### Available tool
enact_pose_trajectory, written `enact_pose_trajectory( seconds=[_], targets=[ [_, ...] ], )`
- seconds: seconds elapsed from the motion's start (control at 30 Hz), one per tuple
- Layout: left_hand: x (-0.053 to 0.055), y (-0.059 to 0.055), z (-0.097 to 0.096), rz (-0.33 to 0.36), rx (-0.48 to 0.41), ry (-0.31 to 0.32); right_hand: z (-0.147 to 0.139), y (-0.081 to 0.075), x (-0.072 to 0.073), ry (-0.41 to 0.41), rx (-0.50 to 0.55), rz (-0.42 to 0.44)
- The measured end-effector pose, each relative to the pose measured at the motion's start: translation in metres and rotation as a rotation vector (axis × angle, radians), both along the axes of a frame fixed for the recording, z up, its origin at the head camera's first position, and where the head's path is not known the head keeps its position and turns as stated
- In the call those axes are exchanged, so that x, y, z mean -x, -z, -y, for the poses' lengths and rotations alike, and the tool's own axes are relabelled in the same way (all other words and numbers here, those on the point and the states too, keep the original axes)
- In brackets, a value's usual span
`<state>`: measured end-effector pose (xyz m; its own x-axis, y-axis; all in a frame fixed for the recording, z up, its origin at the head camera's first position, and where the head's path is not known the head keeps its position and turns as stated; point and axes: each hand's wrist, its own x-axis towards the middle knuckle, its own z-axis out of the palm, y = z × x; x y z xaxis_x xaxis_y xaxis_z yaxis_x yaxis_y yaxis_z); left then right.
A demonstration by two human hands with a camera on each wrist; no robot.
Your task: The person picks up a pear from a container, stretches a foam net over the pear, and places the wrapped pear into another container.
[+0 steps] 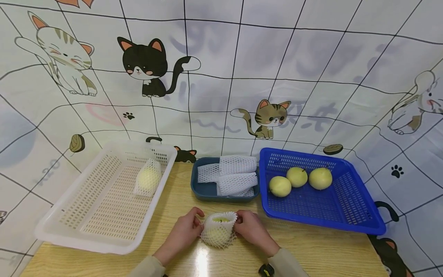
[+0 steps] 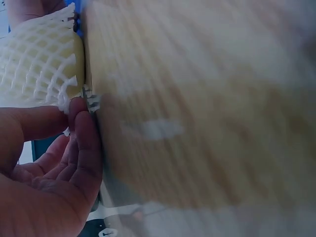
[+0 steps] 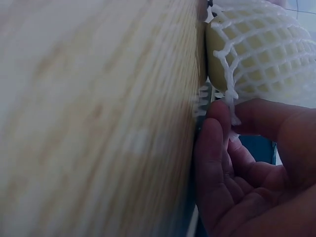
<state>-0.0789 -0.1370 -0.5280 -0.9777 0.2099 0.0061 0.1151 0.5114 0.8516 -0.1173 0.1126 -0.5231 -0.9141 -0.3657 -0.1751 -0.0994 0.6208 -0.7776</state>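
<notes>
On the table before me, a white foam net sleeve (image 1: 219, 239) wraps a yellow-green pear (image 1: 221, 220), whose top shows through the sleeve's open end. My left hand (image 1: 185, 231) pinches the edge of the netting on the left side between thumb and forefinger. Opposite it, my right hand (image 1: 252, 230) pinches the right edge in the same way. The left wrist view shows the mesh (image 2: 37, 64) stretched over the pear, its rim caught at the fingertips (image 2: 79, 106). In the right wrist view the rim strands (image 3: 231, 84) run down into the right hand's pinch.
A white basket (image 1: 138, 231) on the left holds one netted pear (image 1: 149, 180). Behind my hands, a dark teal tray (image 1: 205, 192) holds several flat foam nets (image 1: 238, 179). On the right, a blue basket (image 1: 311, 219) contains 3 bare pears (image 1: 296, 177). A cat-print cloth (image 1: 214, 88) hangs behind.
</notes>
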Motion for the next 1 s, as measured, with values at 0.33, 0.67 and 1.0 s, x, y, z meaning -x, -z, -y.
enact_pose_trajectory(
  seconds=[0.33,0.67,1.0],
  targets=[
    [0.003,-0.001,-0.005,-0.143,0.194,0.043,0.002,0.0,0.001,-0.019,-0.204,-0.173],
    [-0.003,-0.004,0.004,-0.148,0.268,0.115,-0.007,-0.006,-0.004,-0.055,-0.095,-0.19],
    [-0.004,-0.024,0.009,-0.098,0.087,0.295,-0.02,-0.018,-0.011,-0.299,0.123,-0.136]
  ],
)
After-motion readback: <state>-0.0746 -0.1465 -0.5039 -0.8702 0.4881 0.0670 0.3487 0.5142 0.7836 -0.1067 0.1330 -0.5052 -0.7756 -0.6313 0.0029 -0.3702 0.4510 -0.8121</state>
